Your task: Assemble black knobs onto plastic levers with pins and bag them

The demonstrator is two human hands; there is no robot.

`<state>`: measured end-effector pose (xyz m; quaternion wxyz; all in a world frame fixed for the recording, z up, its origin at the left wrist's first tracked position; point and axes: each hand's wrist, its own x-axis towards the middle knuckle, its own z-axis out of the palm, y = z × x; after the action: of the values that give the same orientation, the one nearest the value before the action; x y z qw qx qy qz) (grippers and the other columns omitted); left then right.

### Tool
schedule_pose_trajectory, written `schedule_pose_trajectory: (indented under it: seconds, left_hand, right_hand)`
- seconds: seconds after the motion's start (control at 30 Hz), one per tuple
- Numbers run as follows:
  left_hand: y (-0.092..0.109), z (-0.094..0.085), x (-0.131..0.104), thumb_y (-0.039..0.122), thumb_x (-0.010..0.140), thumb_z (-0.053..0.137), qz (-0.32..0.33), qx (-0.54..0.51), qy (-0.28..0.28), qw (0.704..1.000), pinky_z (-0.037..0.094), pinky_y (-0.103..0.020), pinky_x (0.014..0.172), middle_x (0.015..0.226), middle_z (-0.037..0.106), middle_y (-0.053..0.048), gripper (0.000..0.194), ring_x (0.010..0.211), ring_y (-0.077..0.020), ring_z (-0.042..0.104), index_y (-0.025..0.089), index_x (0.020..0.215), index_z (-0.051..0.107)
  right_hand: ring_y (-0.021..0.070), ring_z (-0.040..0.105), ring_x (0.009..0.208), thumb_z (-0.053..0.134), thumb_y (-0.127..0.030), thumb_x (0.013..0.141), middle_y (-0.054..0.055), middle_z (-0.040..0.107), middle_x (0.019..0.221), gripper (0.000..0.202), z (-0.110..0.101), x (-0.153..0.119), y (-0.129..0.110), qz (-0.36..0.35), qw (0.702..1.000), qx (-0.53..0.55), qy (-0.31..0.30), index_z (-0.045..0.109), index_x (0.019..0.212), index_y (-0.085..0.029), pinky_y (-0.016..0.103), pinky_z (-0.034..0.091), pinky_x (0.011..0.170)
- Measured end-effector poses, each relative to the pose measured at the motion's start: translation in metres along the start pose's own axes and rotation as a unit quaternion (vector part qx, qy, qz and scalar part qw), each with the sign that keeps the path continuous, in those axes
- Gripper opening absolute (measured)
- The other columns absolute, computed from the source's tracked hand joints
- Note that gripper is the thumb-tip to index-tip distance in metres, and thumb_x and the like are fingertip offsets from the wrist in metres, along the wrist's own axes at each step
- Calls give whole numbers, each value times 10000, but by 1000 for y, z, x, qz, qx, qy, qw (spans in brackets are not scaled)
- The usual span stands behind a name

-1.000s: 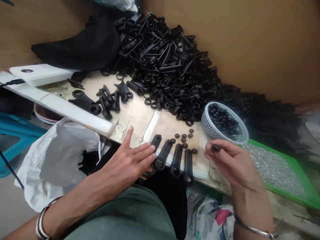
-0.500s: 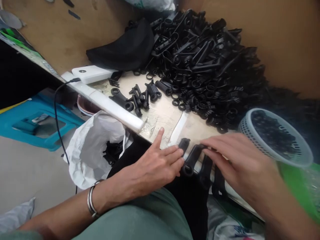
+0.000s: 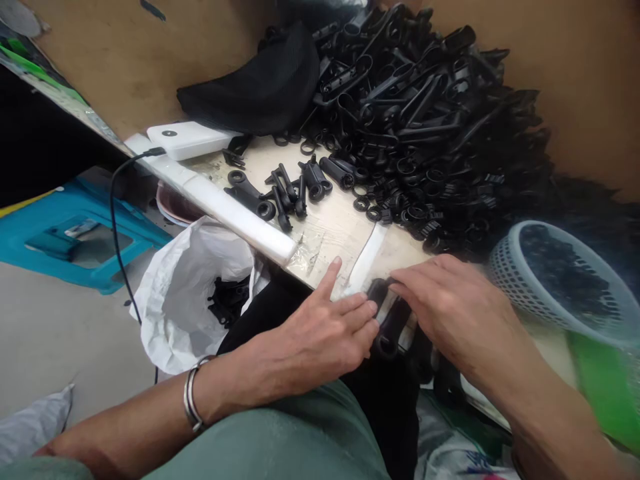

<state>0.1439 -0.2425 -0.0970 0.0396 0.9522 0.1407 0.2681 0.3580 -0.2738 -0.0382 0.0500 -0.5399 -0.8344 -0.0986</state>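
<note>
Parts in the head view seem only partly worked through: a short row lies under and beside the two hands at the near edge of the table [image 3: 323, 239], while a large heap [image 3: 395, 123] of black plastic pieces fills the back. A smaller group [image 3: 280, 193] sits apart on the bare wood, and more black pieces [image 3: 229, 303] lie in the white sack [image 3: 167, 317] below; whether any of these are finished cannot be told.

The first black part [image 3: 378, 291] of the row rests on the table edge, slanting toward the body. It is dark, slim and elongated, its lower end hidden by fingers. The second black part [image 3: 394, 325], just beside it, shows a round ring at its near end; those farther along are blurred and partly covered.

The left hand [image 3: 323, 333] lies flattened, thumb spread, its fingertips against the first part, grasping nothing visible. The right hand [image 3: 460, 313] has thumb and forefinger brought together at the first part's upper end; whether a small piece is pinched there is hidden. Beyond it stands a pale perforated basket [image 3: 520, 290] of small dark pieces, too blurred to make out singly.
</note>
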Motion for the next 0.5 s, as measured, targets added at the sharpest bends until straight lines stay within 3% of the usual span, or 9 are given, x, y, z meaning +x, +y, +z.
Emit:
schedule_pose_trajectory:
  seconds: [0.13,0.3,0.5]
  left_hand:
    - [1,-2,2,145,1028,487,2,0,2,1000,171,-721,1210,1138,740,-122,217,1084,-213,711,82,1090,686]
    - [1,-3,2,128,1028,472,1,3,1,1000,208,-717,1202,1145,741,-123,225,1076,-207,715,82,1082,685]
    - [0,-4,1,134,1041,445,7,10,-16,1000,174,-718,1217,1166,737,-130,256,1139,-224,701,84,1131,679]
  right_hand:
    - [247,480,844,492,5,880,74,589,831,211,-5,4,-2,-15,999,-18,-42,592,830,-174,355,360,724]
    - [236,457,860,491,51,820,63,549,826,230,-5,8,0,-54,997,-9,-62,564,832,-167,361,379,773]
    - [261,487,879,460,68,749,69,537,796,267,-8,8,-10,-10,996,-42,-81,480,773,-197,362,352,725]
